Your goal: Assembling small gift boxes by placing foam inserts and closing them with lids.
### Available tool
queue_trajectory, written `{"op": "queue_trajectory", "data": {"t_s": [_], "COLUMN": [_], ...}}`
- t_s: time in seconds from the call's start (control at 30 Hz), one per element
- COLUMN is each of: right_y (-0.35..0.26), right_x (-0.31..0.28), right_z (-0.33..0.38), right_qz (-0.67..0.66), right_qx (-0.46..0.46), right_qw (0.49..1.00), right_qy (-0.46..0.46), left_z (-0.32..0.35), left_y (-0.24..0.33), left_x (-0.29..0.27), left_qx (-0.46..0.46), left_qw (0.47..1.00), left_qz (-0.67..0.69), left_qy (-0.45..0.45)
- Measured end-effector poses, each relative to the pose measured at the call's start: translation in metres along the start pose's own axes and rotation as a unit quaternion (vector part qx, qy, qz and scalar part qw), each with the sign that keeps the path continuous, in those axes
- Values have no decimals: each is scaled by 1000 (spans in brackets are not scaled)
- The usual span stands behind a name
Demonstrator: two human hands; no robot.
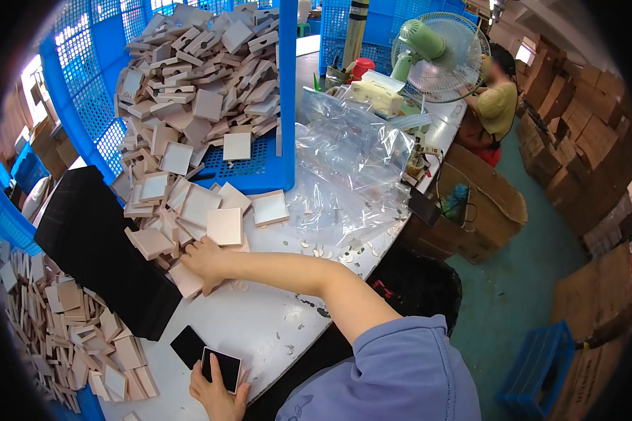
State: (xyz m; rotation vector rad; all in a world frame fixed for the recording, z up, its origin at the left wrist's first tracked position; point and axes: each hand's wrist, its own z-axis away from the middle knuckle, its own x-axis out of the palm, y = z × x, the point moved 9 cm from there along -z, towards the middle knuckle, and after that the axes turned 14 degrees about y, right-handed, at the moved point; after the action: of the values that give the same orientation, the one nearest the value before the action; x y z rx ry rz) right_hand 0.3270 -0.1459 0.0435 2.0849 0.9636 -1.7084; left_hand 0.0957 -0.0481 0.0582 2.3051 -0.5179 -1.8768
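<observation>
Near the table's front edge my left hand [218,393] holds a small pale box [238,375] with a black pad inside. Its index finger lies on the pad, and the thumb is at the box's right side. A loose black square pad [187,346] lies just behind it, partly covered by the box. My right hand [207,261] reaches across to the near end of a heap of pale pink box halves [189,200]. Its fingers close around one pink box half [185,281], lying on the table. Some halves show white insides.
A blue crate [286,91] spills the heap onto the white table [274,337]. A tall black block [105,245] stands left, with more box halves [84,344] beyond it. Clear plastic bags [351,168], a green fan [428,52] and cartons [491,196] are to the right. Another person [497,105] sits farther back.
</observation>
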Motion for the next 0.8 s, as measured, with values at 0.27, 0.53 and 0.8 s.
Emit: {"op": "queue_trajectory", "data": {"t_s": [0.27, 0.53, 0.8], "right_y": [2, 2, 3], "right_x": [3, 5, 7], "right_z": [2, 1, 2], "right_qz": [19, 14, 18], "right_qx": [4, 0, -1], "right_qw": [1000, 1000, 1000], "right_qy": [6, -1, 2], "left_z": [4, 11, 15], "left_y": [1, -3, -7], "left_x": [5, 11, 12], "left_qx": [3, 26, 13], "left_qw": [1000, 998, 993], "left_qz": [10, 22, 66], "left_qy": [23, 50, 98]}}
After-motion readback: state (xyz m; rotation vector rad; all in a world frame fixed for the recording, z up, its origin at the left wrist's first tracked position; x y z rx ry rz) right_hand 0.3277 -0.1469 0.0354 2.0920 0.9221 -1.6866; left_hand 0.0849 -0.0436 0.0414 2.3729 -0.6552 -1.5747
